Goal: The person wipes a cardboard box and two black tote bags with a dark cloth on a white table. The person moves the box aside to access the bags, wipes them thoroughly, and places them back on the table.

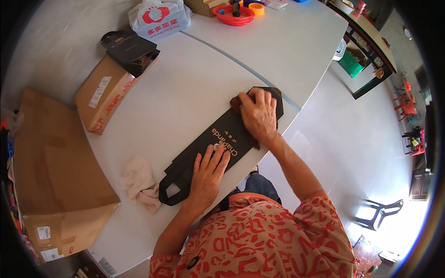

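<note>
A long black carry bag (197, 149) with light printing lies flat and slanted along the near edge of the white table (171, 88). Its loop handle (169, 200) points to the lower left. My left hand (207, 175) rests flat on the bag near the handle, fingers spread. On the far right end of the bag, my right hand (259, 115) is closed over a dark brown cloth (236, 104) and presses it down. Part of the cloth is hidden under the palm; one corner hangs out below the wrist. A crumpled pale cloth (139, 181) lies left of the handle.
Cardboard boxes (60, 162) stand on the left, and another black bag (130, 48) lies on a smaller carton (104, 90). A white plastic bag (160, 18) and a red basin (234, 16) sit at the back. A seam crosses the tabletop. A chair (380, 213) stands at right.
</note>
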### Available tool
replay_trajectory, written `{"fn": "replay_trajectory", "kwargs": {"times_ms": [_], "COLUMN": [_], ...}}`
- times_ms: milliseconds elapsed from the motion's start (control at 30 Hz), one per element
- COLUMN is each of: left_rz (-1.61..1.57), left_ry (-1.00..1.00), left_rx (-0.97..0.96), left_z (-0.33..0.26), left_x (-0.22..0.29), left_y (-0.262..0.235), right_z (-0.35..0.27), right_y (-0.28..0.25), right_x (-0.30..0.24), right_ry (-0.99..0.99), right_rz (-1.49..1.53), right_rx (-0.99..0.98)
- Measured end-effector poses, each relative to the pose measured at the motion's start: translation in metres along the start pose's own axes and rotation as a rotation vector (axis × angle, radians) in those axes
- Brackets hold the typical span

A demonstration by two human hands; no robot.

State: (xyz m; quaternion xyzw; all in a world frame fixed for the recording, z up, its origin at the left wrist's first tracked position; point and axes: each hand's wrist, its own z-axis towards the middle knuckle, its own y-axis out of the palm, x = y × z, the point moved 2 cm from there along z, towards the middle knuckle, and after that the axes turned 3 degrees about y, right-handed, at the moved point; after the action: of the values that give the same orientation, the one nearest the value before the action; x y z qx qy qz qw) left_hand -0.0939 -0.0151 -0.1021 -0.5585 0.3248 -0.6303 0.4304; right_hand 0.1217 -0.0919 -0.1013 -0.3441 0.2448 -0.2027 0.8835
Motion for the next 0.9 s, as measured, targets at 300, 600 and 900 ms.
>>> {"fn": "replay_trajectory", "kwargs": {"times_ms": [300, 600, 900], "left_rz": [-0.144, 0.084, -0.234], "left_ry": [-0.009, -0.149, -0.263], "left_rx": [-0.058, 0.205, 0.33], "left_z": [-0.016, -0.036, -0.033], "left_x": [-0.004, -0.034, -0.039], "left_y": [-0.027, -0.02, -0.023], "right_z": [0.014, 0.007, -0.054], "right_y": [0.025, 0.017, 0.003], "right_x": [0.024, 0.0, -0.135], "right_ry": [0.145, 0.064, -0.14], "right_rz": [-0.091, -0.042, 0.303], "right_rx": [0.103, 0.093, -0.181]}}
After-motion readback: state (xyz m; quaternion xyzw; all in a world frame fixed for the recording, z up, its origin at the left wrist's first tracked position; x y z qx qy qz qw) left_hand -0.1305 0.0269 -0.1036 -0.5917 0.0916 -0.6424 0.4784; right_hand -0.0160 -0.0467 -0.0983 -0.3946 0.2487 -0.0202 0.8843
